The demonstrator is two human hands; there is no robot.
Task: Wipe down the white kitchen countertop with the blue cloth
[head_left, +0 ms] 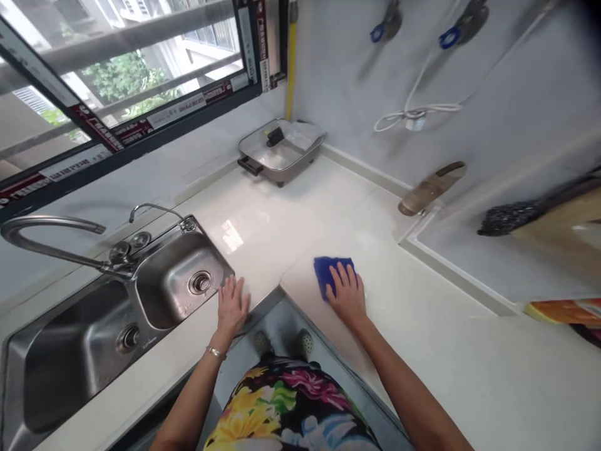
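A: What surface are you standing at?

B: You are facing a glossy white countertop point(282, 225) wrapping an L-shaped corner, with a window point(117, 81) running along the far left and pale wall on the right.

A: What are you counting?

B: One steel double sink point(94, 326) with two basins, two drains and two curved faucets; one rectangular lidded electric pan point(279, 150) sitting far back in the corner.

A: And your hands?

B: Your right hand point(347, 294) is lying flat, fingers spread, pressing on one soft blue cloth point(328, 270) near the counter's inner corner, not gripping it. Your left hand point(232, 307) is resting open and empty on the counter edge, just right of the sink.
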